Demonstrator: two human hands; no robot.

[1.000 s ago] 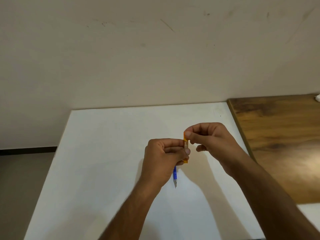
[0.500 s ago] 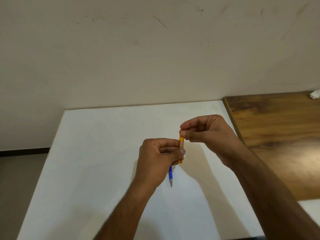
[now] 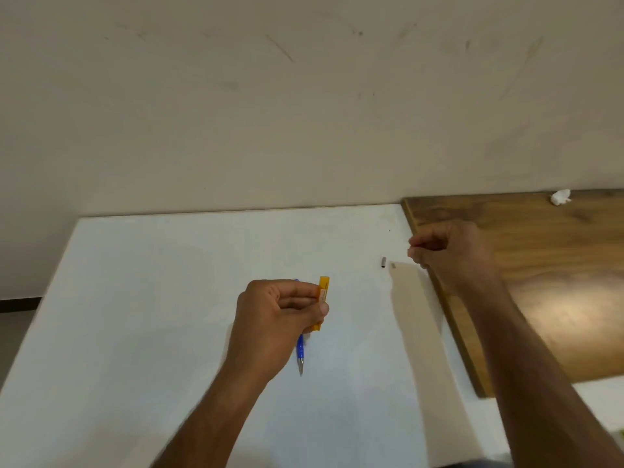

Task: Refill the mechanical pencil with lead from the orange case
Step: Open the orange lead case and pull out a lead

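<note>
Here a white table is lying beside a wooden board at right, a white scrap far on it. The right hand is hovering, fingers curled; what it pinches, I cannot tell. The left hand is gripping the orange case and blue pencil. A small cap is lying between.

White table lies open leftward — small dark cap sits right.

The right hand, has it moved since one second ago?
Yes. The right hand went right, away from the orange case, to the wooden board's edge.
</note>
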